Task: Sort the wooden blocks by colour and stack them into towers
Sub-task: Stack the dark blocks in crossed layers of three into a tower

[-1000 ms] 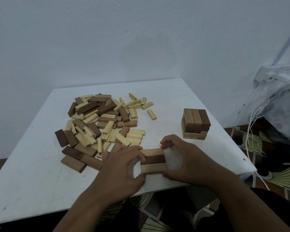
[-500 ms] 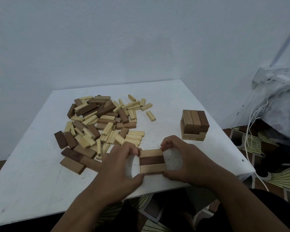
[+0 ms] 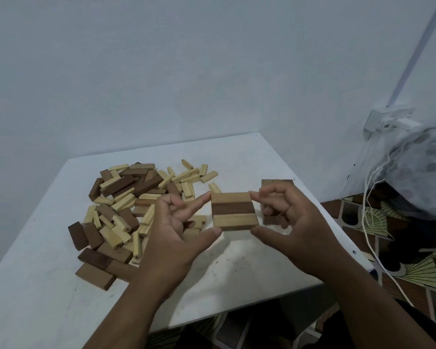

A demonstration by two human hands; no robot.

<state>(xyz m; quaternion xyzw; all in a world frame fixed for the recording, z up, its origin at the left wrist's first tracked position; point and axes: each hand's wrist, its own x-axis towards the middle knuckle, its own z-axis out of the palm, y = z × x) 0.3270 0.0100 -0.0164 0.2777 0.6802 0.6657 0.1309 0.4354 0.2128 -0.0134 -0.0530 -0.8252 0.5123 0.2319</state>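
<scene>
Over the white table, both hands, left hand and right hand, have lifted the three-block row, pinched end-to-end, toward the tower.

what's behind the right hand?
Behind the right hand, the stacked block tower shows only its top edge and a lower corner; its middle layers are covered. Both hands pinch a three-block row, with the left hand opposite.
</scene>
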